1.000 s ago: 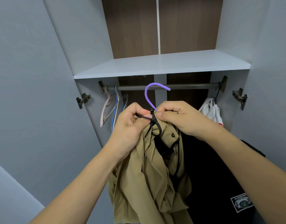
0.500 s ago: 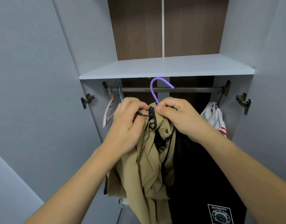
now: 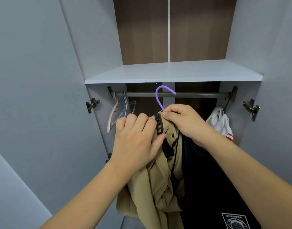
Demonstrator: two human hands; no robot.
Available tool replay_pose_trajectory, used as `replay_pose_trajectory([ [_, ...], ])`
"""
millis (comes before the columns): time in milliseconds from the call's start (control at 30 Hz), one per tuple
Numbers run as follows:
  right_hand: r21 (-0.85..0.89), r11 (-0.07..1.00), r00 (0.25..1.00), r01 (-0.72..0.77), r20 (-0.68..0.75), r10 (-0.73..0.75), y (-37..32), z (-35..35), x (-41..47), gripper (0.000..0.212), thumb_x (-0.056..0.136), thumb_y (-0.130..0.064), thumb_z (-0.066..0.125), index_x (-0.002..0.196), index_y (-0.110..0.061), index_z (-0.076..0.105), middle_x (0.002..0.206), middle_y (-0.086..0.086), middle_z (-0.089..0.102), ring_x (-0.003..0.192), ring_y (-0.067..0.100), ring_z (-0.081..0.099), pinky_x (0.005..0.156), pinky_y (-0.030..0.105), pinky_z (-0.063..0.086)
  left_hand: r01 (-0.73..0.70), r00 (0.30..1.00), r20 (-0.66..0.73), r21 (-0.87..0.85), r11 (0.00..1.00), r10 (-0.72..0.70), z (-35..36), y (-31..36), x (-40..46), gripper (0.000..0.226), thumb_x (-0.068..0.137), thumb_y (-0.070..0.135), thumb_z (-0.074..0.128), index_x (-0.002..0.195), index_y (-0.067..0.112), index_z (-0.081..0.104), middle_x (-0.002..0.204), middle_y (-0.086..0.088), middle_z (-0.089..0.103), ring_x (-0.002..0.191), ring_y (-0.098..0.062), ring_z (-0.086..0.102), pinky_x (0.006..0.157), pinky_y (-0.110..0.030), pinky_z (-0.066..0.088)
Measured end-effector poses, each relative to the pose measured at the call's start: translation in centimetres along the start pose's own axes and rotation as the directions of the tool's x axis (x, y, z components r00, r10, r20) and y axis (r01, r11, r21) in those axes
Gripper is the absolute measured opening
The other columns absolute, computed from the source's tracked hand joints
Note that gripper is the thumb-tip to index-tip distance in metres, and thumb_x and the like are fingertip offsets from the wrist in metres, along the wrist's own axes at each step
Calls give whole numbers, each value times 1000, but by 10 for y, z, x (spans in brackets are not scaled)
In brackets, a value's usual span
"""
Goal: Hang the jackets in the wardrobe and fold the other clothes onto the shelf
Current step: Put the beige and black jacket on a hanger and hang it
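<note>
Inside the wardrobe point(image 3: 250, 47), both hands grip the collar of a tan jacket point(image 3: 151, 184) just below the rail point(image 3: 199, 95): left hand point(image 3: 135, 141) and right hand point(image 3: 183, 121) close together. Its purple hanger point(image 3: 159, 98) hook rises in front of the rail. Spare hangers point(image 3: 120, 111) hang at the rail's left end, a white garment point(image 3: 222, 123) at its right.

White shelf point(image 3: 173, 71) fixed across wardrobe, brown back panels seen above it. Grey rail point(image 3: 199, 95) mounted just under shelf between two brackets. Empty hangers point(image 3: 120, 111) bunched at rail's left end. White garment with red stripes point(image 3: 222, 123) hung at right end. Purple hanger hook point(image 3: 160, 95) seen in front of rail at middle; contact cannot be told.
</note>
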State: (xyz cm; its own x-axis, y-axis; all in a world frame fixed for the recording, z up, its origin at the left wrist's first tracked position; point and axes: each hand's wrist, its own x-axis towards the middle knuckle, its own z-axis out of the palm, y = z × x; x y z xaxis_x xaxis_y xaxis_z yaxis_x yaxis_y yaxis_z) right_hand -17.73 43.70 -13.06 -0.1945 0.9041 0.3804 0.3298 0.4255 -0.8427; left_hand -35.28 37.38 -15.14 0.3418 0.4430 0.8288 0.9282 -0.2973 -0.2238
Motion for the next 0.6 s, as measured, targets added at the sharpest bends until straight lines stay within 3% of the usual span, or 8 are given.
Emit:
replay_pose_trajectory([
  [67, -23, 1000, 1000, -4, -10, 4, 0, 2, 2, 21, 82, -38, 56, 76, -20, 66, 81, 7, 67, 70, 11, 57, 74, 34, 49, -3, 999, -37, 53, 999, 5, 1, 0, 4, 24, 98, 37, 54, 86, 16, 59, 81, -1, 53, 75, -27, 47, 73, -39, 29],
  [167, -41, 999, 999, -6, -38, 5, 1, 2, 6, 23, 79, -42, 54, 75, -21, 64, 80, 8, 66, 68, 11, 54, 70, 33, 46, -79, 992, -92, 54, 995, 83, 4, 0, 7, 11, 90, 20, 63, 81, 17, 57, 79, 0, 55, 73, -28, 48, 74, -39, 28],
  [267, -33, 999, 998, -1, -69, -2, 2, 1, 10, 23, 80, -41, 54, 75, -20, 63, 80, 10, 65, 68, 10, 53, 69, 34, 45, -123, 988, -94, 1, 992, 123, 4, 1, 5, 13, 88, 21, 63, 78, 17, 57, 82, 1, 59, 74, -28, 50, 78, -40, 29],
  [433, -23, 1000, 997, 12, -69, -14, 0, -2, 12, 22, 82, -39, 55, 76, -20, 65, 80, 8, 66, 70, 12, 56, 73, 39, 49, 61, 996, 67, 17, 998, -62, 5, 2, 12, 33, 91, 48, 54, 89, 15, 57, 88, -3, 52, 81, -27, 46, 78, -41, 30],
  [600, -37, 999, 997, 9, -77, -12, 3, -1, 15, 22, 88, -33, 57, 75, -15, 63, 81, 15, 64, 65, 12, 52, 69, 32, 45, 34, 989, 141, 124, 992, -52, 8, 3, 18, 20, 91, 30, 48, 83, 14, 58, 78, -3, 52, 74, -25, 45, 71, -39, 26],
])
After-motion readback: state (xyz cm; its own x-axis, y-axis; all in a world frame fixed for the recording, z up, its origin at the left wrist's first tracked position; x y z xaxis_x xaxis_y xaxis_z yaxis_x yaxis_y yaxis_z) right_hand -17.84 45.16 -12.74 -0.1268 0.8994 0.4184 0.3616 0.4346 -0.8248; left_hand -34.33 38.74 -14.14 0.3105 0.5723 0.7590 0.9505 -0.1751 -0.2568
